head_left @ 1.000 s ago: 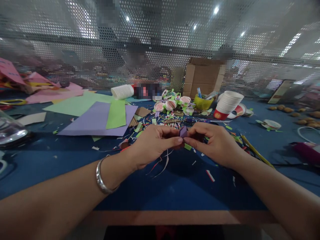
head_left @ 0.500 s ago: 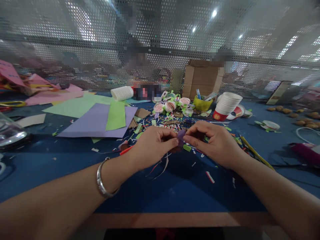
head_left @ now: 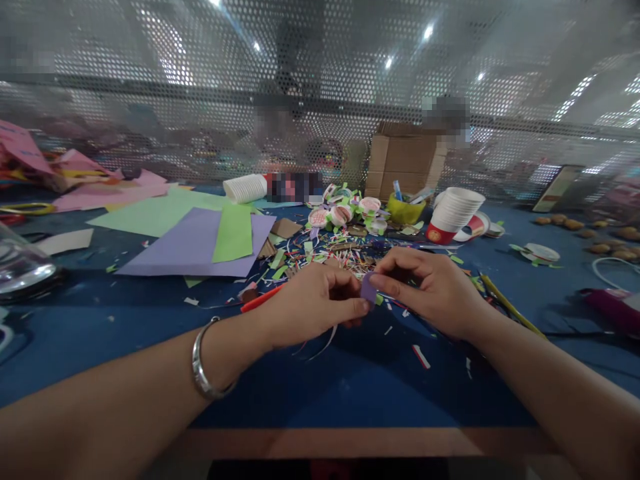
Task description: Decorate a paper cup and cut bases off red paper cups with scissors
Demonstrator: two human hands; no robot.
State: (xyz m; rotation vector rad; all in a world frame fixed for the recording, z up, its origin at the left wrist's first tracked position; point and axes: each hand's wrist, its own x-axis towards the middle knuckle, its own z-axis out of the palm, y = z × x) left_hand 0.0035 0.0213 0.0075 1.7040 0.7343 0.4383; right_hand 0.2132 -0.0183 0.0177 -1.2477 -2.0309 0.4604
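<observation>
One small purple paper piece with a rounded edge point(head_left: 369, 291) sits between my two hands, raised over the blue tabletop point(head_left: 340, 390): my left hand's point(head_left: 310, 303) thumb and fingers pinch its lower left side, and my right hand's point(head_left: 433, 287) thumb and forefinger pinch its upper right edge. One silver metal bracelet point(head_left: 201, 367) rings my left wrist. Just beyond my fingers spread coloured paper scraps point(head_left: 345, 257), too many to count. Leftward lies one large purple paper sheet point(head_left: 170, 247), bearing one bright green paper rectangle point(head_left: 233, 233); to the right, one leaning stack of red-and-white paper cups point(head_left: 453, 217) stands near one yellow bowl point(head_left: 406, 212). Toward me, the tabletop stretches between my forearms to its straight brown front edge point(head_left: 340, 443), leaving room for my wrists to move.
</observation>
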